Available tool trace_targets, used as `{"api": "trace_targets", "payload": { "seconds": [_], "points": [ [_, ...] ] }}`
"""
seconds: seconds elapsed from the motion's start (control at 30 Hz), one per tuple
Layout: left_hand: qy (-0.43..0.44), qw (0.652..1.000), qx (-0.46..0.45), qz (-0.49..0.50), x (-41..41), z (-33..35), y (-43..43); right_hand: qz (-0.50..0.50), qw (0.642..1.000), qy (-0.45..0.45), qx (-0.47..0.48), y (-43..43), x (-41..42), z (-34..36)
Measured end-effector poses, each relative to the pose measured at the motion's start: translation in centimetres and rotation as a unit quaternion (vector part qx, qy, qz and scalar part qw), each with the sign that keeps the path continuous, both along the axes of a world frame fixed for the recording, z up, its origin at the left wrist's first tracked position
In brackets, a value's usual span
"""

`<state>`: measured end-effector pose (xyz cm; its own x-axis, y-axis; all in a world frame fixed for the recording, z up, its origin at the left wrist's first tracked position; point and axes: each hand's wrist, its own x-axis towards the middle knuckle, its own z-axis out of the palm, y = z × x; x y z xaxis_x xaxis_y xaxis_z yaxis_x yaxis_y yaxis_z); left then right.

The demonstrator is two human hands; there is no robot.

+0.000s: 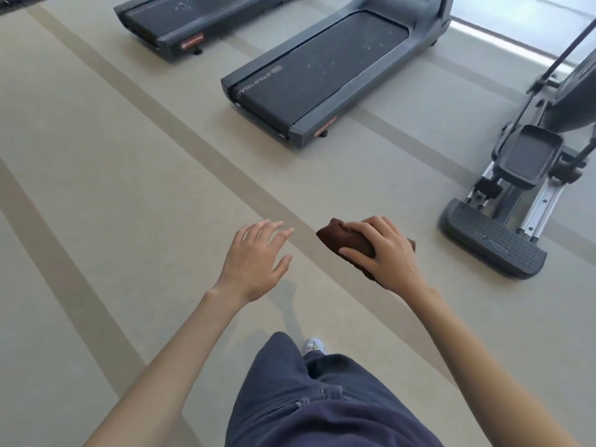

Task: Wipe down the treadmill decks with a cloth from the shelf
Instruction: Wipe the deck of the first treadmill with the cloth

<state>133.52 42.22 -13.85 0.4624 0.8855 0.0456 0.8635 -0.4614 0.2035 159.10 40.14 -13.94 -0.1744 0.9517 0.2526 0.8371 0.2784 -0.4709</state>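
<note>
Beige gym floor; right hand grips brown cloth beneath its palm, left hand spread, holding nothing.

Two treadmills, one elliptical trainer, one cloth, two hands.

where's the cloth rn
Head view, right of centre: the right hand grips the brown cloth above the floor, short of the nearer treadmill.

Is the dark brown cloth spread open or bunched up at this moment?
Bunched up: the dark brown cloth is a compact wad gripped by the right hand, fingers curled over it.
</note>
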Motion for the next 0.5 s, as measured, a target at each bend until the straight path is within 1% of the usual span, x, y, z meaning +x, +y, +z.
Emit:
{"api": "trace_targets", "payload": {
  "seconds": [0.23, 0.37, 0.5],
  "points": [
    [0.014, 0.999, -0.029, -0.009, 0.6, -2.0, 9.6, 0.0, 1.0, -0.007, -0.022, 9.0, 1.7, -1.9],
    [0.017, 1.0, -0.021, -0.012, 0.7, -2.4, 17.7, -0.006, 1.0, -0.009, -0.03, 16.3, 2.1, -2.1],
    [0.008, 1.0, -0.01, -0.015, 0.9, -1.5, 26.8, -0.014, 1.0, -0.018, -0.019, 25.2, 2.1, -0.4]
  ]
}}
